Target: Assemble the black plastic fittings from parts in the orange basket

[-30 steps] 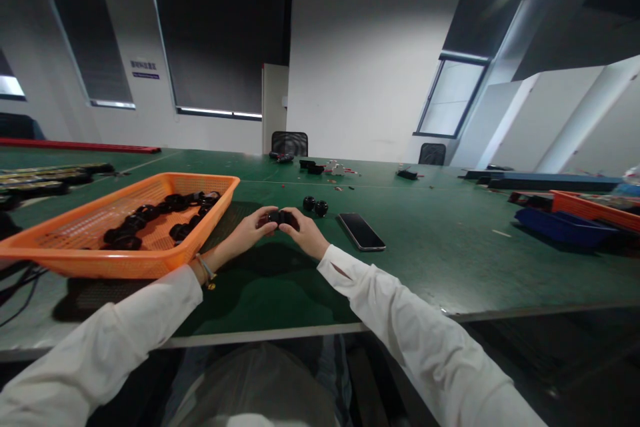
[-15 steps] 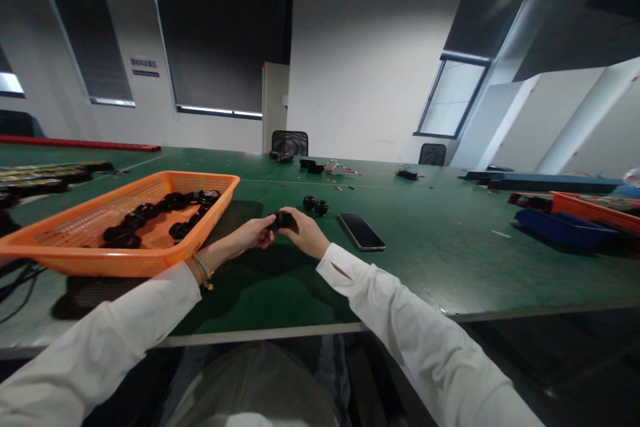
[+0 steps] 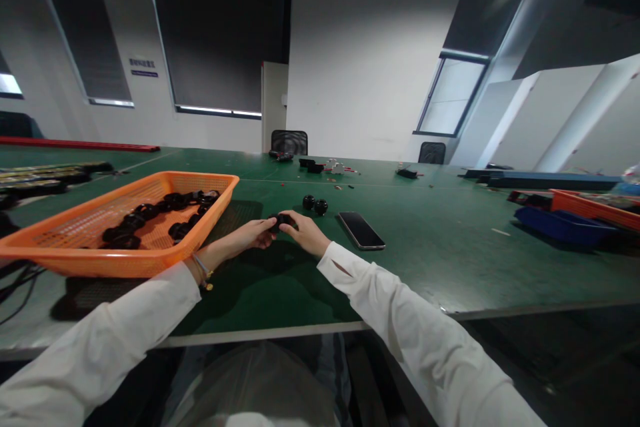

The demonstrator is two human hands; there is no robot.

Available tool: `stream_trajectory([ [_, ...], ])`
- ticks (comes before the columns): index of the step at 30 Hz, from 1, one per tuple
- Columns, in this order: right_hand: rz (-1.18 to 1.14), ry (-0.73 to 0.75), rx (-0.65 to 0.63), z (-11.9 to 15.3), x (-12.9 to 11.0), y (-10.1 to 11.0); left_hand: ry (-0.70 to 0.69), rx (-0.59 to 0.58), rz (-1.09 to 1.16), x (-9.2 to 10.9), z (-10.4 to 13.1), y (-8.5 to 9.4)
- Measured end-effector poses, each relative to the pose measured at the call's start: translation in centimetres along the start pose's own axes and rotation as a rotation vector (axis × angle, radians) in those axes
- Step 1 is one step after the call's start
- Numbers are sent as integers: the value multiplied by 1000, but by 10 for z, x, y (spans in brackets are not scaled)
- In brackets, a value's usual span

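Note:
Between my two hands, just above the green table (image 3: 320, 287), is a small round black part (image 3: 281, 221), partly covered by fingers. My left hand (image 3: 260, 234) grips it from the left, thumb on top. From the right, my right hand (image 3: 303, 230) has its thumb and fingers closed on the same part. Two shiny black round parts (image 3: 315, 204) sit together just beyond my right hand. Left of my hands stands an orange plastic basket (image 3: 115, 253) with several black round parts (image 3: 134, 221) in it.
A smartphone (image 3: 361, 231) lies right of my right hand. Farther right are a blue tray (image 3: 563, 227) and an orange tray (image 3: 595, 209). Small black and white items (image 3: 334, 165) lie at the far side. Bundled strips (image 3: 50, 177) are at the far left.
The black part has turned slightly and dipped a little between my hands. My right fingers have shifted slightly on it; the rest has stayed in place.

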State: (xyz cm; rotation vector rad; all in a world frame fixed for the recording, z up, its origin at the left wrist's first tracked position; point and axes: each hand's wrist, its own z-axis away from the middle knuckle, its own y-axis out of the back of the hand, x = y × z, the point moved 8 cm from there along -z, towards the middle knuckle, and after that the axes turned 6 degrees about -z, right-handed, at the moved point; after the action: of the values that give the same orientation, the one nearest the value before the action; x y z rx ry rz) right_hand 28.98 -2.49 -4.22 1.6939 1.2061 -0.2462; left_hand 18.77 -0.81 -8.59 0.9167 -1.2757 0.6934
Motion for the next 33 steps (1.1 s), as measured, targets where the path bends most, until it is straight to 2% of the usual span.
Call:
stream_trajectory([
  [3,44,8,-36,1,-1,-3,11,-34,-22,-1,0,-3],
  [7,79,2,-41,2,-2,-4,1,15,-92,4,2,-3],
  [12,78,-12,-20,1,1,0,-62,-59,-307,14,9,-19],
  [15,0,-39,-8,-1,5,1,-41,-81,-348,11,9,-26],
  [18,-106,-119,36,-3,12,4,-22,-52,-306,7,5,-24],
  [21,-170,-173,22,-4,16,3,-13,17,-197,3,-1,-14],
  [27,-6,3,-54,-2,0,0,49,52,88,0,0,-3],
  [33,4,-65,-30,-1,5,-2,77,56,119,4,6,-6],
])
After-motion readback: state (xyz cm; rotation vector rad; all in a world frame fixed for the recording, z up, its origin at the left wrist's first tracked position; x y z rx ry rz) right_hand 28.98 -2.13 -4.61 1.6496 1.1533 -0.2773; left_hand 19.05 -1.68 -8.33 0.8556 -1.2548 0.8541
